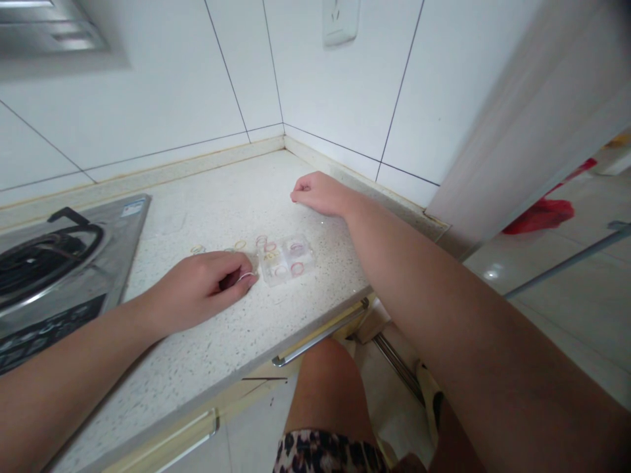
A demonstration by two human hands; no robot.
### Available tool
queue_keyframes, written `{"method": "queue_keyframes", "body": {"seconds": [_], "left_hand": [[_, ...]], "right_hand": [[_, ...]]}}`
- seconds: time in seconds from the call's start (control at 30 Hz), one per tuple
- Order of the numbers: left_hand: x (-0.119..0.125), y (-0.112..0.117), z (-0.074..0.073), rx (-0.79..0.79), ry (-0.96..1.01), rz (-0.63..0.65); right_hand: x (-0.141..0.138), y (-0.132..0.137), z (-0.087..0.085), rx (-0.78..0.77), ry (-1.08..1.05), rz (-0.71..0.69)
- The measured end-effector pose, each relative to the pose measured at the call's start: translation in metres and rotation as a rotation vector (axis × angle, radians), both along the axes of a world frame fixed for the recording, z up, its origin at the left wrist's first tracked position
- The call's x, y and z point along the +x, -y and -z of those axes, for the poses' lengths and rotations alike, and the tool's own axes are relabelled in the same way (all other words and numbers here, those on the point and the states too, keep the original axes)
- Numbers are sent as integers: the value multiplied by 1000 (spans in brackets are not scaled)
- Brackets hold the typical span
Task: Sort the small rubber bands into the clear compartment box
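Note:
A small clear plastic box (284, 276) with compartments lies on the counter, holding several thin rings that look like elastic bands, pink, yellow and pale. To its left, my left hand (204, 282) rests on the counter, thumb and forefinger pinched on a thin white elastic band (246, 274). Loose bands lie behind that hand: a yellow band (240, 244), a pinkish band (261, 241) against the box edge, and a small group of bands (198, 249). Beyond the box, my right hand (320, 192) is closed over the counter, fingertips together; anything between them is too small to make out.
A gas stove (131, 230) is set into the speckled counter (211, 197) on the left. White tiled walls meet at the back corner, with a wall socket (340, 21) above. Drawer handles (320, 334) line the counter's front. A red bag (539, 215) is at far right.

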State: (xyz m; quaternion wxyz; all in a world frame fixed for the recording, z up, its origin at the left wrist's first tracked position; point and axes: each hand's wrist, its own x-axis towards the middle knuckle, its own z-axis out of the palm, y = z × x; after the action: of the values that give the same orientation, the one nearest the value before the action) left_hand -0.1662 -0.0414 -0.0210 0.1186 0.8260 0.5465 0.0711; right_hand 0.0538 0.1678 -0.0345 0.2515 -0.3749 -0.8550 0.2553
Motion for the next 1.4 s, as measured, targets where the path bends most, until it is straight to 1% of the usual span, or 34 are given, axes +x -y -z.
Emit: {"method": "queue_keyframes", "body": {"seconds": [0.17,0.3,0.43,0.67,1.17,1.4], "left_hand": [[3,2,-3,-31,-26,-11],[4,2,-4,-28,-28,-10],[3,1,-3,-41,-28,-19],[0,-1,1,-11,-6,-15],[0,0,-1,0,-6,-4],[3,2,-5,-25,-22,-21]], "right_hand": [[0,1,-1,-8,22,-4],[0,2,-2,-9,37,-3],[0,2,-2,-4,44,-6],[-1,2,-4,-5,47,-5],[0,6,-6,-7,72,-27],[0,9,-7,17,100,-43]]}}
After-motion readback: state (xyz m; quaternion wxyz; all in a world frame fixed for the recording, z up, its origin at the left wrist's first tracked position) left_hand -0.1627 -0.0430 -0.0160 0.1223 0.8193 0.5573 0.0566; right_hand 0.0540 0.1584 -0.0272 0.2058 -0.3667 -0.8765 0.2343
